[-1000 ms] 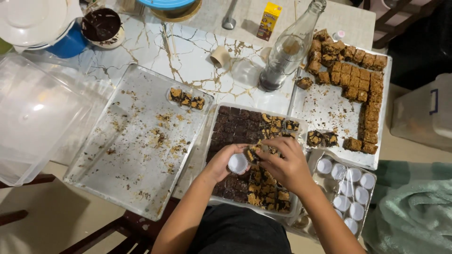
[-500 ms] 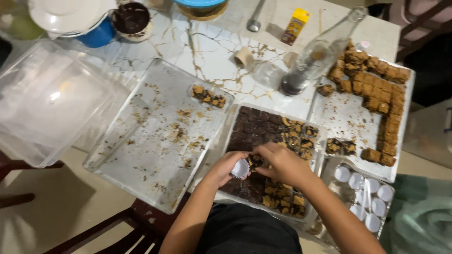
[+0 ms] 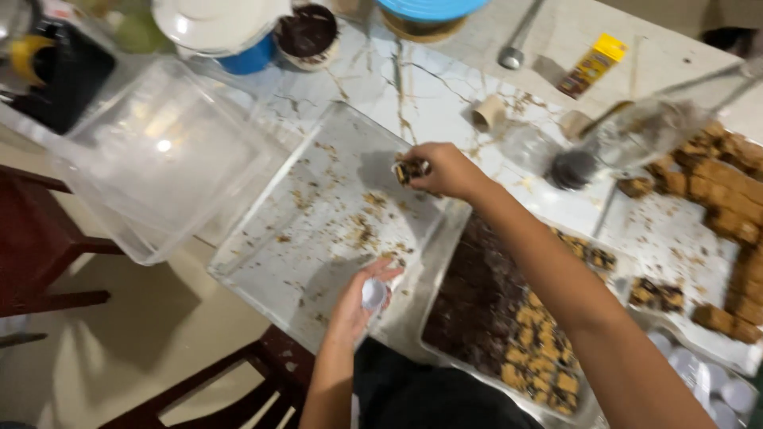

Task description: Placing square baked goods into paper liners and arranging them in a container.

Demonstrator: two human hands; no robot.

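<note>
**Crumbly square lifted over a clear tray**

The right hand (image 3: 447, 168) pinches a small, rough brownie square (image 3: 411, 170) between closed fingertips above the crumb-strewn clear plastic tray (image 3: 262, 238). The left hand (image 3: 358, 300) curls around a small round white cup (image 3: 373, 293) near the tray's front edge, beside the dark slab tray (image 3: 445, 270).

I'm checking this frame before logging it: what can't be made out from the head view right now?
- Small white cup: its inside is hidden by the left hand around it.
- Brown piece: partly covered by the right hand fingers.
- Clear bottle: blurred by motion.
- Tray of white cups: cut off at the bottom right edge.
</note>
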